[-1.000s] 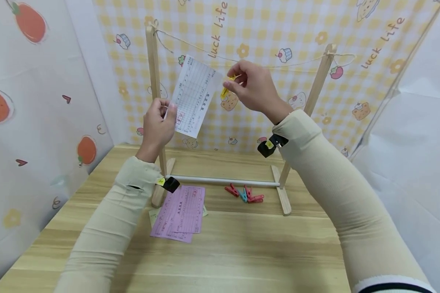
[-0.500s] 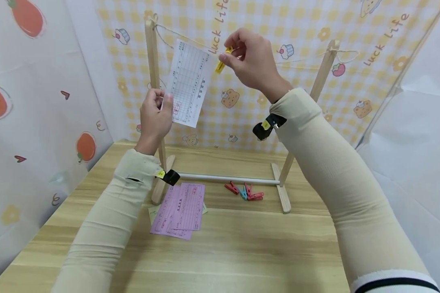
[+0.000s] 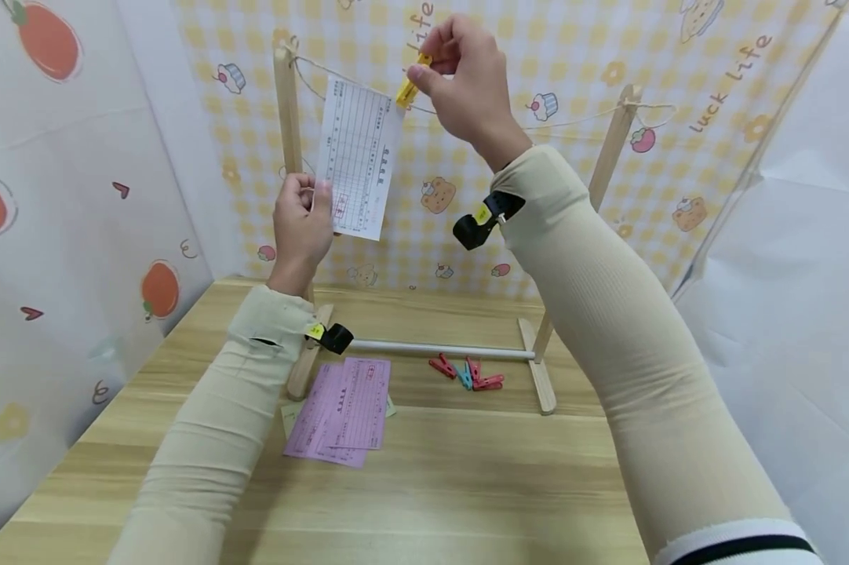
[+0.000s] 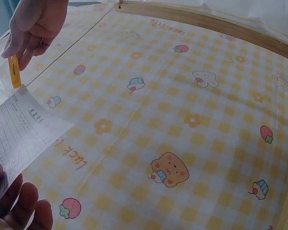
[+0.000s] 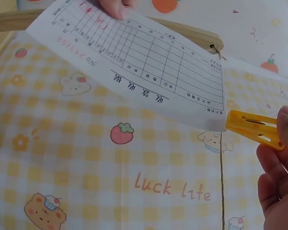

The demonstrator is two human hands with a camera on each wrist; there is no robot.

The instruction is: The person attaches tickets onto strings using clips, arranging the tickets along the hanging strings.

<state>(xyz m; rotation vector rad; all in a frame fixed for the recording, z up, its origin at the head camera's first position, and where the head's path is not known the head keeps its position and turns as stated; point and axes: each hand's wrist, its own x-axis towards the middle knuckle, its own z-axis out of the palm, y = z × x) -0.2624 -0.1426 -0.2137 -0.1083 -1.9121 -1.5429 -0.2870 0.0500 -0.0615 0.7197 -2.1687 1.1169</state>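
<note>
We are pinching a yellow peg [image 3: 405, 88] in our right hand [image 3: 467, 82] at the top corner of a white slip [image 3: 357, 157], while our left hand [image 3: 300, 227] is pinching its lower edge up by the string [image 3: 573, 122]. We are judging it best to keep the slip taut and level against the string, so the peg is biting both at once.

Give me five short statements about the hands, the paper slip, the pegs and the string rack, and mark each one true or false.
1. The right hand pinches a yellow clothespin. True.
2. The left hand holds a pink slip. False: it holds the white slip by its lower edge.
3. Pink slips lie on the wooden table. True.
4. The spare clothespins hang on the string. False: they lie on the table by the rack's white bar.
5. The yellow clothespin is at the white slip's upper corner. True.
</note>
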